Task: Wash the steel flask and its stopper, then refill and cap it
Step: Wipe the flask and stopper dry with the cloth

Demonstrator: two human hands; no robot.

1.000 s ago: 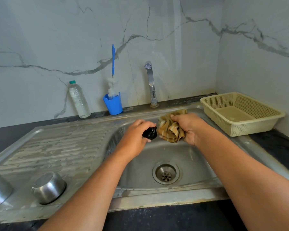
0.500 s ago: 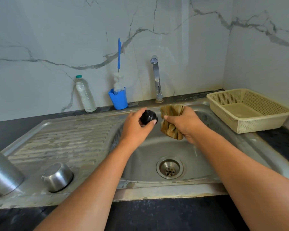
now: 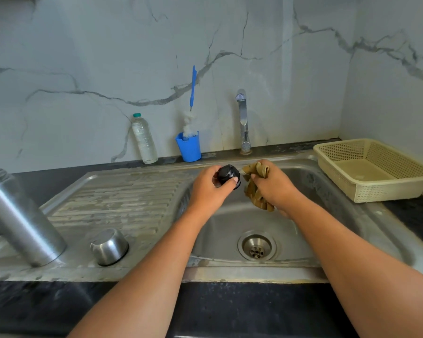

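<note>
My left hand [image 3: 209, 187] holds the black stopper [image 3: 228, 174] above the back of the sink basin [image 3: 230, 230]. My right hand [image 3: 271, 185] grips a crumpled tan cloth [image 3: 255, 191] just right of the stopper, a small gap between them. The steel flask [image 3: 15, 215] stands on the drainboard at the far left, without its cap. A steel cup-shaped cap [image 3: 109, 246] rests upside down on the drainboard near the flask.
The tap [image 3: 242, 120] rises behind the basin, no water running. A blue cup [image 3: 189, 148] with a bottle brush [image 3: 193, 93] and a plastic water bottle [image 3: 144, 140] stand against the marble wall. A beige plastic basket [image 3: 374, 169] sits at the right. The drain [image 3: 257, 247] is open.
The cloth was pressed against the stopper; now my hands have drawn slightly apart and moved toward the back of the basin. The view has widened, showing more of the flask.
</note>
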